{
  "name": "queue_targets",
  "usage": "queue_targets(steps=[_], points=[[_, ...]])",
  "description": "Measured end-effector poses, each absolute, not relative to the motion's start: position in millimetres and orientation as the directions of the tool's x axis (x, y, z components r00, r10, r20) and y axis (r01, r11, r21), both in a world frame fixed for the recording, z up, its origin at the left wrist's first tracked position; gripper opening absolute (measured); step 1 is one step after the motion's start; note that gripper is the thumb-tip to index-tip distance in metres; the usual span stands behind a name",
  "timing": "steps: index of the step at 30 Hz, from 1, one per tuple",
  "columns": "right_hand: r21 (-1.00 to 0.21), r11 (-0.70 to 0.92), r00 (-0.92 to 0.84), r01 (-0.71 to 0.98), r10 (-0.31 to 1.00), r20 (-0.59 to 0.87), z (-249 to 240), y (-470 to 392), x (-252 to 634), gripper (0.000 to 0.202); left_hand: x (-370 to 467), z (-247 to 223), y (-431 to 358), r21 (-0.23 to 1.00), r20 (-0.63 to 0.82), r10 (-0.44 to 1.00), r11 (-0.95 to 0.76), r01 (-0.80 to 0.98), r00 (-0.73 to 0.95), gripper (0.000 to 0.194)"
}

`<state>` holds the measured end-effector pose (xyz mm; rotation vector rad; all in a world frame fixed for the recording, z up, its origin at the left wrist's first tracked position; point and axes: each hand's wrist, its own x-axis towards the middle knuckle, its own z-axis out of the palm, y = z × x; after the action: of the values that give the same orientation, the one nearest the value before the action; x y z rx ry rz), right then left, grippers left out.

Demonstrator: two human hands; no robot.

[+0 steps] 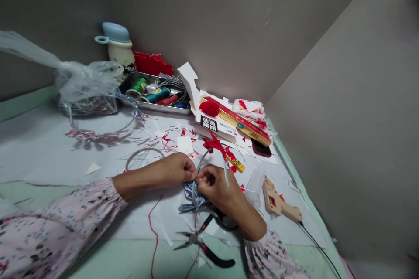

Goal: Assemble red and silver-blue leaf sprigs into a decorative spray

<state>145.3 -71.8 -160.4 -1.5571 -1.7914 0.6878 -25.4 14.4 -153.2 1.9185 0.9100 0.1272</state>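
My left hand (178, 168) and my right hand (214, 185) meet at the middle of the table, fingertips nearly touching in a pinch. Between and below them is a thin grey hoop with shiny blue-grey ribbon petals (193, 196). The hoop's upper part curves up past my right hand. What exactly the left fingertips pinch is too small to tell. Red thread (156, 226) trails on the table below. Pliers with black handles (194, 239) lie open just in front of the hands.
A tray of thread spools (157, 107), a plastic bag (85, 83) and a bottle (120, 52) stand at the back. A decorated hoop (98, 134) lies left. Boxes (242, 122), a phone (261, 148) and a glue gun (278, 200) are on the right, with red scraps around.
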Motion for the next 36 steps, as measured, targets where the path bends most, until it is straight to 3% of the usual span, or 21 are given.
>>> queue_targets(steps=[10, 17, 36], points=[[-0.747, 0.112, -0.041, 0.656, 0.993, 0.112, -158.1, -73.6, 141.4, 0.014, -27.6, -150.5, 15.9, 0.817, -0.244, 0.620, -0.283, 0.503, 0.746, 0.018], [-0.761, 0.046, 0.010, 0.648, 0.998, 0.069, -154.0, -73.6, 139.5, 0.015, -26.8, -149.7, 13.4, 0.799, -0.280, 0.645, -0.254, 0.546, 0.711, 0.027], [-0.771, 0.082, -0.044, 0.632, 0.997, 0.071, -149.2, -74.2, 140.9, 0.012, -26.0, -146.6, 9.7, 0.784, -0.247, 0.676, -0.282, 0.554, 0.694, 0.026]])
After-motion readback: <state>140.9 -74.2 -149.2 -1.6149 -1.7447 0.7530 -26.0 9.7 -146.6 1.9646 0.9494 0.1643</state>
